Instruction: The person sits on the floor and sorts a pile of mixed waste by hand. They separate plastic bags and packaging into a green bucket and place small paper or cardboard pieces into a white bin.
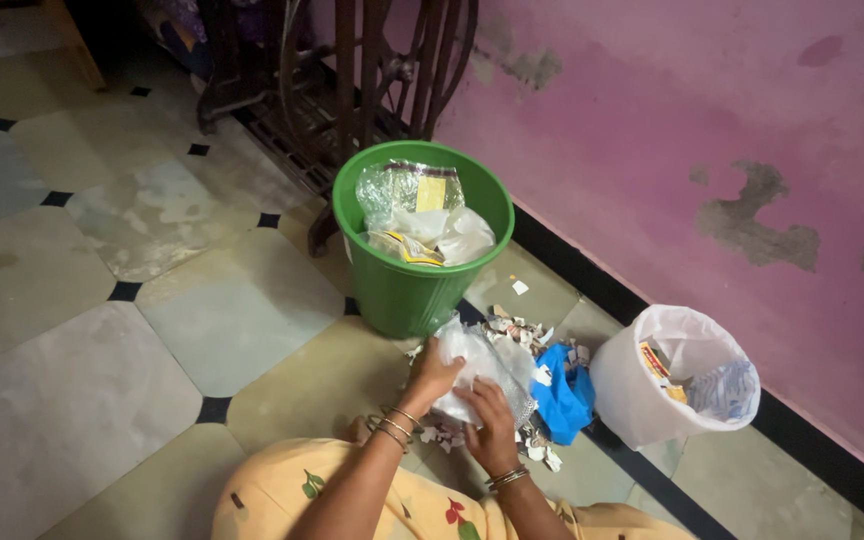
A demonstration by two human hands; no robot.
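View from above of a person sitting on a tiled floor (72,400) beside a pink wall (672,130). The left hand (434,372) is reaching forward with the wrist bent, its fingers curling closed around the left edge of a crumpled clear plastic bag (487,362). The right hand (490,425) is lying just below it, palm down, fingers bending over the lower part of the same bag and pinching it. Both forearms are converging from the bottom of the view, and each wrist is wearing thin metal bangles (392,425). The bag is being held just above the floor, directly in front of a green bucket (397,295) that is standing upright and holding more clear plastic wrappers. A heap of torn paper scraps (517,332) is lying under and around the bag, and a blue plastic bag (564,395) is resting just to the right of the hands. Further right, a white bin (642,395) lined with plastic is tilting toward the wall. A dark iron stand (352,70) is standing behind the bucket.
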